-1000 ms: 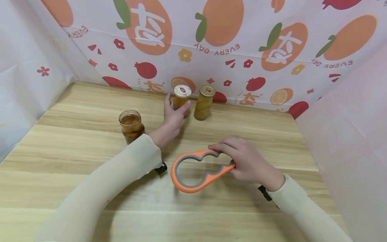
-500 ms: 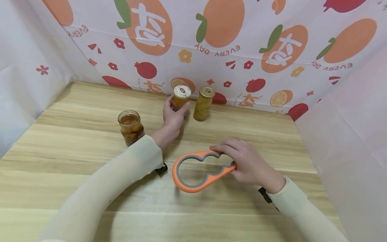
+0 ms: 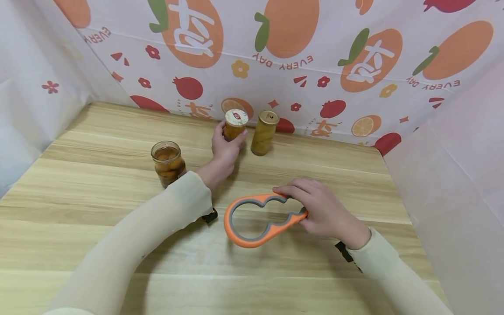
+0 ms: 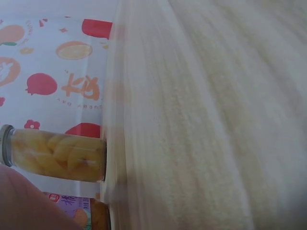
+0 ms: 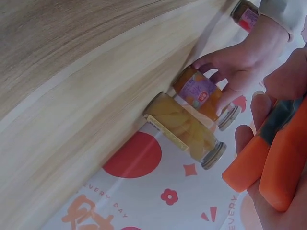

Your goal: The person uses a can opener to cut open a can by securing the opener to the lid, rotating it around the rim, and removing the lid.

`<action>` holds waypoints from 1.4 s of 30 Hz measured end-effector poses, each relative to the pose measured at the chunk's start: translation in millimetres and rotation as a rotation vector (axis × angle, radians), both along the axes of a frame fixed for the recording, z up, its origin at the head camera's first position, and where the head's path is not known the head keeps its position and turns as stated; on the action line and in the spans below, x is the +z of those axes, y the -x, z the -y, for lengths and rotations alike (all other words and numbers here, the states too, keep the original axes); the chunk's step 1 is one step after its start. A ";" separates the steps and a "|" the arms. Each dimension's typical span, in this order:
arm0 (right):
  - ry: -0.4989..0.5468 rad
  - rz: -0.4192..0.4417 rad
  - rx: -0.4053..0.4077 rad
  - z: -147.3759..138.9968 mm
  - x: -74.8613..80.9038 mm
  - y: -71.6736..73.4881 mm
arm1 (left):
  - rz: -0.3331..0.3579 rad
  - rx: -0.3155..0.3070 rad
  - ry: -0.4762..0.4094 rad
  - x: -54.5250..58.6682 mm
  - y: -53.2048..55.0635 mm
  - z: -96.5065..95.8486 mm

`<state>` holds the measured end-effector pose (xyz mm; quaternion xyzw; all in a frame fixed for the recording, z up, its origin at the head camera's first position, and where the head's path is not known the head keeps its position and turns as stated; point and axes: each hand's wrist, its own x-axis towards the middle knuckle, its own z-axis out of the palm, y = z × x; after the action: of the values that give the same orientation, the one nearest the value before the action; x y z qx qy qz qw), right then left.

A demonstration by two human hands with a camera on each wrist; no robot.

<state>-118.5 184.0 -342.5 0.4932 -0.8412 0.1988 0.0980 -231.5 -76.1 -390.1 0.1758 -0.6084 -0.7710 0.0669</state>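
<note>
My left hand (image 3: 224,151) reaches to the back of the table and grips a jar of orange fruit (image 3: 236,117) with a white patterned lid. In the right wrist view the jar's purple label (image 5: 197,89) shows, with thumb and fingers on opposite sides of the glass. My right hand (image 3: 320,210) holds an orange jar opener (image 3: 228,221) by its handle end, above the table's middle. The opener's grey-lined loops point left, with nothing inside them. Its two orange handle ends (image 5: 283,177) stick out past the palm in the right wrist view.
A taller jar of yellow fruit (image 3: 264,135) with a gold lid stands just right of the gripped jar. An opened, lidless jar (image 3: 168,164) of dark fruit in liquid stands left of my left forearm. A fruit-print cloth (image 3: 291,87) hangs behind the wooden table (image 3: 197,280).
My left fingers, more spread beside the white-lidded jar a second ago, have closed round it. My right hand and the jar opener stay nearly in place.
</note>
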 end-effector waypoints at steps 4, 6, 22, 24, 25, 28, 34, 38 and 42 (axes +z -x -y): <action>0.000 0.002 -0.002 -0.3 -1.0 -1.9 | 0.001 -0.003 -0.007 0.9 -2.2 -0.2; -0.006 0.004 -0.003 -0.4 -1.1 -2.9 | 0.004 -0.005 -0.010 1.9 -3.4 -0.2; -0.028 0.019 -0.010 -0.8 2.9 -1.9 | 0.070 -0.094 -0.010 10.2 -17.5 -2.7; -0.029 0.012 -0.014 -1.1 3.0 -2.2 | 0.079 -0.107 0.000 11.5 -19.7 -1.8; -0.029 0.010 -0.015 -1.4 2.8 -2.3 | 0.082 -0.114 0.009 11.5 -21.0 -1.2; -0.027 0.009 -0.017 -2.2 2.5 -3.3 | 0.100 -0.138 0.031 10.1 -26.0 0.1; -0.034 0.006 -0.029 -3.7 5.1 -6.1 | 0.120 -0.211 0.063 7.4 -39.2 -0.3; -0.035 0.013 -0.028 -3.6 7.1 -6.6 | 0.108 -0.253 0.062 8.7 -47.3 0.6; -0.029 0.008 -0.025 -4.1 9.9 -6.3 | 0.121 -0.301 0.068 13.3 -53.4 1.9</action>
<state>-112.2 188.2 -332.6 0.4832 -0.8505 0.1872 0.0901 -178.1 -78.0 -376.8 0.1263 -0.6564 -0.7394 -0.0802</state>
